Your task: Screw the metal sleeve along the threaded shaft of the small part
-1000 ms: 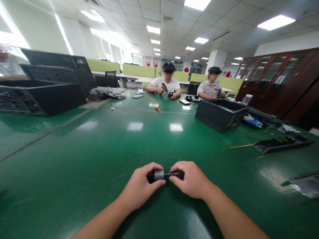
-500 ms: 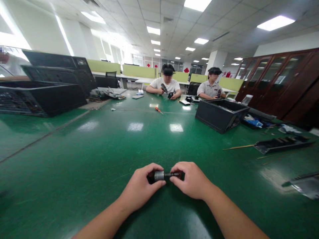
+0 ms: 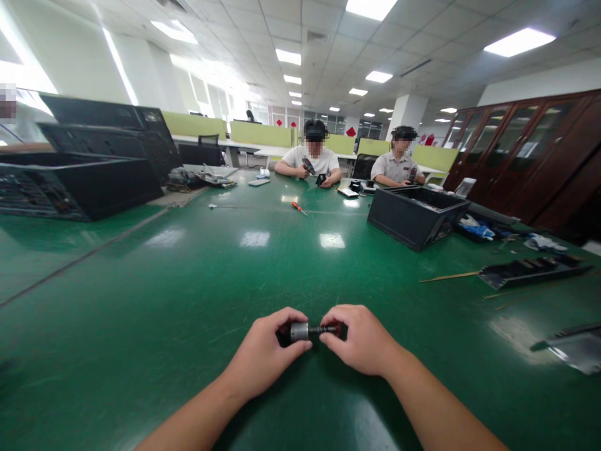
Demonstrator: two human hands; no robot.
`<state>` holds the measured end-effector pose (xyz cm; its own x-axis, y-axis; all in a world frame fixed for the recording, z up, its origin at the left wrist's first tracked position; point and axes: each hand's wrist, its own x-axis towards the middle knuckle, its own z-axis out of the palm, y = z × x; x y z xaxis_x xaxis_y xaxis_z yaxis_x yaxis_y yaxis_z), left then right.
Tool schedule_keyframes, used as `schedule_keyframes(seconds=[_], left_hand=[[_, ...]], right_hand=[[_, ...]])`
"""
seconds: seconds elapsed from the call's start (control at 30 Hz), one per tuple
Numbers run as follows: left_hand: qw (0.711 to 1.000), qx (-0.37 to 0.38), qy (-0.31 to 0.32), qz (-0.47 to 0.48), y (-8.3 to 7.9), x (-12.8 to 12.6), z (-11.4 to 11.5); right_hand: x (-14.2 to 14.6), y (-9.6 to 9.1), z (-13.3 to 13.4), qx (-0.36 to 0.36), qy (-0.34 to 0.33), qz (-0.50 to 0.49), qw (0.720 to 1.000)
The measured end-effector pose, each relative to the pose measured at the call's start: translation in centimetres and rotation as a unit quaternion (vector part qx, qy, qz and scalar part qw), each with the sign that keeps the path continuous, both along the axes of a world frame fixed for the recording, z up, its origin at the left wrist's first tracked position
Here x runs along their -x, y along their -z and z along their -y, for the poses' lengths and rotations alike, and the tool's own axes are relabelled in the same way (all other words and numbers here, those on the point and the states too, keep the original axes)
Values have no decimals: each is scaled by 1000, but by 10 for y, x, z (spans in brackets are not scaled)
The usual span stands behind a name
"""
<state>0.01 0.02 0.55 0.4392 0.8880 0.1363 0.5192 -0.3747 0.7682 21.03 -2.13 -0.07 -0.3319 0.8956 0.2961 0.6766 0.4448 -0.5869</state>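
Low over the near part of the green table (image 3: pixel 201 282), a small silver motor (image 3: pixel 299 331) lies sideways between my two hands. My left hand (image 3: pixel 267 343) has its thumb and fingers curled round the cylindrical body, whose left end is dark and partly hidden by the hand. A thin, dark, ridged shaft (image 3: pixel 318 329) sticks out of the body to the right. My right hand (image 3: pixel 360 338) pinches the far end of that shaft between thumb and fingers. Whether the motor touches the tabletop I cannot tell.
An orange screwdriver (image 3: pixel 298 208) lies mid-table. Dark computer cases stand at right (image 3: pixel 416 219) and left (image 3: pixel 94 188). A black tray-like part (image 3: pixel 530 274) with thin rods is on the right. Two people sit opposite, one holding a power drill (image 3: pixel 308 166); another is at far left.
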Motion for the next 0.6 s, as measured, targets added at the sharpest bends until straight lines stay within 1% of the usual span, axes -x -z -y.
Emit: schedule_keyframes(seconds=[0.23, 0.4, 0.6], left_hand=[[1000, -2, 6, -1, 1, 0, -1], [1000, 3, -1, 1, 0, 0, 0], [1000, -8, -3, -2, 2, 1, -1]], right_hand=[[0, -1, 0, 5, -4, 0, 1000], [-1, -1, 0, 5, -1, -1, 1000], [-1, -2, 0, 5, 1, 3, 1000]])
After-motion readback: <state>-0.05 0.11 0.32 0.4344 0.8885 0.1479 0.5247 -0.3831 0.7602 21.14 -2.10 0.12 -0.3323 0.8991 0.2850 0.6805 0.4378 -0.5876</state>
